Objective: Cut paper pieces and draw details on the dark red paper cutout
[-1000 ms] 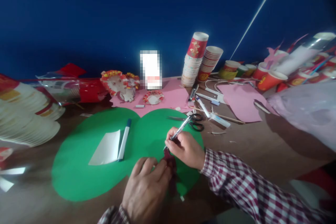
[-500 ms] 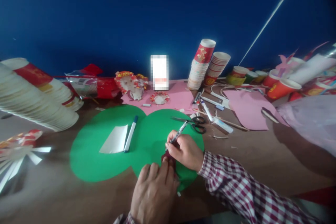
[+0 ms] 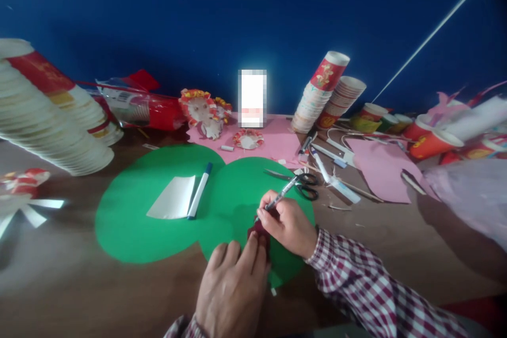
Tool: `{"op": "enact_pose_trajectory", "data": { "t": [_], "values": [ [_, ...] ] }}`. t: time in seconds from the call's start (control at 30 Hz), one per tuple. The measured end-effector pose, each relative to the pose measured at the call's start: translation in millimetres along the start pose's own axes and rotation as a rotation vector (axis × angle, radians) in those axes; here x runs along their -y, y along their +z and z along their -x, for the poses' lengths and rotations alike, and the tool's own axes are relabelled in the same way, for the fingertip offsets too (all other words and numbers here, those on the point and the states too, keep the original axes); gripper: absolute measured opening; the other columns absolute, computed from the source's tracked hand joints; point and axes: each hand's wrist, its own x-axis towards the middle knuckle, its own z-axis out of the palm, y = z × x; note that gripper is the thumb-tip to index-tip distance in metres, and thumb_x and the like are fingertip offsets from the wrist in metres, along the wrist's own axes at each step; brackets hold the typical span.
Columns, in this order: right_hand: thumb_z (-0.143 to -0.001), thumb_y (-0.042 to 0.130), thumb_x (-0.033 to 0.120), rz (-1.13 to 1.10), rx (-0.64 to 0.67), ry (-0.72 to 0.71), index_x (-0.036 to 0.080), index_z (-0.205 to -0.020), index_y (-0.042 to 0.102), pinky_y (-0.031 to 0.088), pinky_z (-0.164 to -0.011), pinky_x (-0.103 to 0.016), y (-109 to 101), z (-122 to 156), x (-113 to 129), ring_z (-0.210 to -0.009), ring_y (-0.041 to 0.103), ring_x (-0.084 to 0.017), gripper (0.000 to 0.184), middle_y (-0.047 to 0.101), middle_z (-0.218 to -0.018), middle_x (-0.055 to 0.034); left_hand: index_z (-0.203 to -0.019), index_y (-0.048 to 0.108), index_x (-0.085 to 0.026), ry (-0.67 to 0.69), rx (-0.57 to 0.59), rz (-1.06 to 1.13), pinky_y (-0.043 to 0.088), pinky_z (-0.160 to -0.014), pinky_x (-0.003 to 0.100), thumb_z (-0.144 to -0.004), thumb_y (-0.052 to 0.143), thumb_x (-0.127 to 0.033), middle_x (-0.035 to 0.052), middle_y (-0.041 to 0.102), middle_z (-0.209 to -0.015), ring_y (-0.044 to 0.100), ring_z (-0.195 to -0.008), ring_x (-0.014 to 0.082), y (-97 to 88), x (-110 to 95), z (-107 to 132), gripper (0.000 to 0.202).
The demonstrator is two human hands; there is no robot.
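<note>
My right hand (image 3: 291, 228) grips a slim silver pen (image 3: 284, 191), its tip down at a small dark red piece (image 3: 258, 226). Fingers stretched out, my left hand (image 3: 237, 285) lies over the near part of that piece and presses it down, covering much of it. Beneath both is a large green sheet (image 3: 138, 237) with rounded lobes. On its left lobe lie a white paper piece (image 3: 174, 198) and a white marker with a blue cap (image 3: 199, 191). Black-handled scissors (image 3: 307, 186) rest at the sheet's upper right edge, beyond my right hand.
Leaning stacks of paper cups stand at the left (image 3: 59, 111) and back right (image 3: 319, 95). Pink paper (image 3: 277, 140) lies behind the green sheet, bearing lion-like paper crafts (image 3: 198, 108). More pink paper (image 3: 380, 169), pens and scraps are to the right, near a translucent bag (image 3: 467, 200).
The whole view has tilted and shifted slightly. More of the dark red piece shows between my left fingertips and the pen. The pen stays in my right hand.
</note>
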Motion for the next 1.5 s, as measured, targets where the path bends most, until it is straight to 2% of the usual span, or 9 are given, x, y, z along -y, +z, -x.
{"op": "enact_pose_trajectory", "data": {
  "t": [0.2, 0.63, 1.5],
  "values": [
    [-0.088, 0.045, 0.025, 0.004, 0.006, 0.008, 0.021, -0.078, 0.047, 0.037, -0.053, -0.022, 0.2, -0.1, 1.3, -0.053, 0.053, -0.012, 0.011, 0.055, -0.060, 0.0027, -0.111, 0.062, -0.018, -0.008, -0.014, 0.032, 0.038, -0.065, 0.039, -0.087, 0.046, -0.022, 0.0039, 0.064, -0.104, 0.052, -0.070, 0.0195, 0.0, -0.1, 0.6, 0.029],
    [-0.089, 0.046, 0.024, 0.016, 0.017, 0.013, 0.020, -0.080, 0.048, 0.037, -0.054, -0.022, 1.0, -0.1, 0.3, -0.056, 0.053, -0.012, 0.010, 0.055, -0.062, 0.0024, -0.119, 0.056, -0.016, -0.010, 0.023, 0.050, 0.040, -0.067, 0.039, -0.084, 0.050, -0.016, 0.0052, 0.063, -0.106, 0.052, -0.074, 0.0203, 0.8, 1.8, 2.4, 0.036],
    [-0.088, 0.047, 0.025, 0.028, 0.055, -0.013, 0.020, -0.081, 0.050, 0.038, -0.055, -0.022, 2.1, 1.1, -1.1, -0.057, 0.054, -0.012, 0.009, 0.056, -0.063, 0.0026, -0.111, 0.060, -0.020, -0.046, -0.001, 0.073, 0.036, -0.067, 0.038, -0.080, 0.057, -0.020, 0.0015, 0.064, -0.100, 0.049, -0.071, 0.0193, 3.1, 1.7, 1.7, 0.031]
  ]
}}
